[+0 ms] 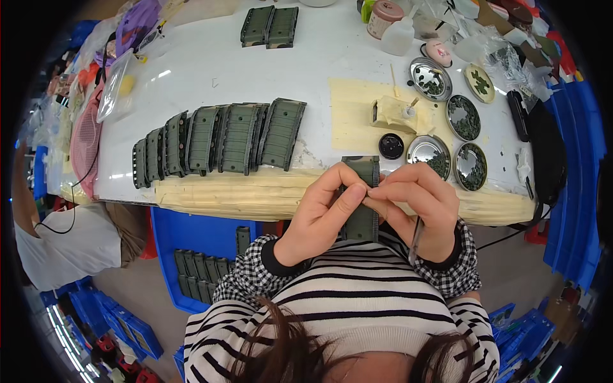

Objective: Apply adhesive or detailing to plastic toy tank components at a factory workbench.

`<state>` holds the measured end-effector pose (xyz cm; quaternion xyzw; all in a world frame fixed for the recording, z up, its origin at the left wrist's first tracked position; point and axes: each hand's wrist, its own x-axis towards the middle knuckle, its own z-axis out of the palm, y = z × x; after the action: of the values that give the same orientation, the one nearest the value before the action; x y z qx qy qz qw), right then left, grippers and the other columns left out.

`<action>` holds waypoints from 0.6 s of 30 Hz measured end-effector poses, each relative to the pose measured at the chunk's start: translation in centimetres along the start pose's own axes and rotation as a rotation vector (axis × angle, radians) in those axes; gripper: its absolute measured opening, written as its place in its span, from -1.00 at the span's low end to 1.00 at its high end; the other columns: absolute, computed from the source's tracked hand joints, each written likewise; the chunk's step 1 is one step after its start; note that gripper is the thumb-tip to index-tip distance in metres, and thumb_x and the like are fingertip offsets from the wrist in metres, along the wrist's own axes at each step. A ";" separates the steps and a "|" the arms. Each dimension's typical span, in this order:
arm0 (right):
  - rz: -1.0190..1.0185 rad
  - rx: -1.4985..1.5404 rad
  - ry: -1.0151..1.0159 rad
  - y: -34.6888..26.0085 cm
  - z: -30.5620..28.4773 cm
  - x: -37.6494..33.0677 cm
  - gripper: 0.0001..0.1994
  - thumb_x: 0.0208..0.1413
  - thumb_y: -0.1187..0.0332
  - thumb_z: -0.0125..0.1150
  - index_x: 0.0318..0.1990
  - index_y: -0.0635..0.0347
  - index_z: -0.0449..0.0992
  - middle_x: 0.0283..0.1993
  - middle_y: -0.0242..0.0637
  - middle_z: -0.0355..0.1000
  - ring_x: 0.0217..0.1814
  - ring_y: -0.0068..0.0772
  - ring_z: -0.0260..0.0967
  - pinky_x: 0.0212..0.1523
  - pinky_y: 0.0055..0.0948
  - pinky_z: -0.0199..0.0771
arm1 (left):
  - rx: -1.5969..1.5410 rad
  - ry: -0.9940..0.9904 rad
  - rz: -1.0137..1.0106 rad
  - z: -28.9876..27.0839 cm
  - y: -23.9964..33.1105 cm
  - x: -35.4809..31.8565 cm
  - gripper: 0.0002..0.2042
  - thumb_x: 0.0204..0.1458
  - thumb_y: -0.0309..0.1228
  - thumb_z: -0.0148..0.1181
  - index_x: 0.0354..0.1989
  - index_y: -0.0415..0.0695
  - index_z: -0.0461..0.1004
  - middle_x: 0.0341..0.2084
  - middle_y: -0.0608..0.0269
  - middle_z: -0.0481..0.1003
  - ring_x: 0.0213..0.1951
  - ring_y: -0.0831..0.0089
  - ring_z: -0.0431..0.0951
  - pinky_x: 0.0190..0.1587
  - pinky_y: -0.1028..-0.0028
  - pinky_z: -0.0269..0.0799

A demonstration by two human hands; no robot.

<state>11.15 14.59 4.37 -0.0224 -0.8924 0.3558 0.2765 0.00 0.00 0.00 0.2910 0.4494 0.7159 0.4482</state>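
Observation:
In front of my chest, a dark green ribbed rectangular panel (362,220) with a camouflage-patterned end stands lengthwise between my hands. My left hand (322,214) is closed on its left side, thumb laid across the front. From the other side, my right hand (424,204) brings thumb and forefinger together in a pinch at the panel, beside the left thumb tip. Whatever lies in that pinch is too small or hidden to make out. A thin stick-like tool (416,237) sticks out below the right palm, held by that hand.
Similar green panels (281,134) stand in a row at left, with two more (269,27) at the back. Round metal dishes (463,117) of small dark green pieces, a black cup (391,146) and a taped block (396,115) are right. A blue crate (167,239) holds panels below.

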 end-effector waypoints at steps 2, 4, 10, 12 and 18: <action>-0.127 -0.091 -0.043 0.2 -0.1 0.0 -0.74 -0.19 0.53 0.33 -0.25 0.21 0.55 -0.37 -0.27 0.42 -0.45 -0.33 0.43 -0.46 -0.44 0.45 | 0.011 0.003 0.027 0.1 0.2 0.0 -0.85 0.29 -0.39 -0.07 -0.26 -0.19 0.35 -0.34 0.42 0.35 -0.29 0.73 0.25 -0.16 0.68 0.22; -0.111 -0.111 -0.061 0.0 -0.4 0.3 -0.74 -0.21 0.57 0.34 -0.27 0.23 0.54 -0.38 -0.27 0.41 -0.45 -0.31 0.43 -0.46 -0.44 0.44 | 0.048 -0.028 -0.001 0.1 0.5 0.1 -0.88 0.30 -0.41 -0.09 -0.20 -0.19 0.32 -0.34 0.40 0.36 -0.28 0.70 0.29 -0.17 0.67 0.25; 0.052 -0.049 0.039 -0.6 -1.1 1.4 -0.76 -0.23 0.64 0.33 -0.33 0.25 0.50 -0.39 -0.24 0.41 -0.46 -0.27 0.42 -0.48 -0.43 0.43 | 0.183 0.082 0.045 2.0 1.4 -0.1 -0.45 0.20 -0.56 -0.05 0.32 -0.19 -0.12 -0.28 0.23 0.42 -0.23 0.56 0.42 -0.14 0.59 0.34; 0.026 -0.055 0.067 -0.4 -1.0 1.8 -0.77 -0.21 0.64 0.33 -0.33 0.26 0.50 -0.39 -0.25 0.39 -0.50 -0.30 0.40 -0.51 -0.44 0.41 | 0.358 0.085 0.135 1.7 0.9 -0.1 -0.16 0.10 -0.63 0.01 0.41 -0.17 -0.47 -0.30 0.09 0.46 -0.30 0.47 0.46 -0.17 0.55 0.38; -0.034 -0.067 0.055 -0.2 0.0 1.9 -0.77 -0.22 0.64 0.30 -0.32 0.26 0.49 -0.41 -0.27 0.37 -0.53 -0.34 0.37 -0.55 -0.46 0.37 | 0.775 0.103 0.247 1.8 1.2 -0.2 -0.11 0.02 -0.63 0.10 0.40 -0.26 -0.43 -0.35 -0.17 0.53 -0.38 0.21 0.59 -0.28 0.47 0.46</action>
<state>9.59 14.90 5.43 -0.0261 -0.8962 0.3203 0.3059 1.16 0.28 1.83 0.4539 0.6693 0.5556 0.1931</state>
